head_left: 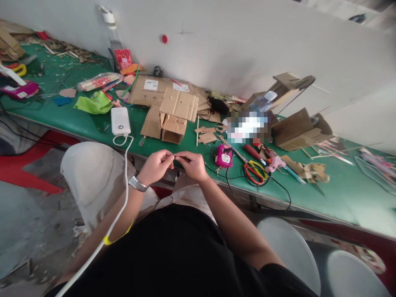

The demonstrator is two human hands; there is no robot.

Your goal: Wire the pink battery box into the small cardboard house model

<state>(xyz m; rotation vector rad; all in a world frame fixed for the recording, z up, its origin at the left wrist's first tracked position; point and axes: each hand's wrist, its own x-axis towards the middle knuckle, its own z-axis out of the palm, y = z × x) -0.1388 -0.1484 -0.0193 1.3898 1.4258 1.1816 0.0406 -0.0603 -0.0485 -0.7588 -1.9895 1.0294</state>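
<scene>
My left hand [156,167] and my right hand [193,165] meet fingertip to fingertip at the table's front edge, above my lap. Both are pinched closed. Whatever sits between the fingertips is too small to make out. Just beyond them on the green table [213,198] stands a small box-shaped cardboard construction [177,109], with an opening facing me. Left of it lies a white power bank [120,121] with a white cable [126,181] running down past my left wrist. To the right of my right hand is a purple power socket [224,156].
Scissors with red and yellow handles [256,172], a pink glue gun [274,163] and cardboard scraps [206,136] lie to the right. Further right stands a cardboard structure [298,128]. Green crumpled sheet [94,103] and packed sticks [99,81] lie back left. Grey stools [289,247] stand below right.
</scene>
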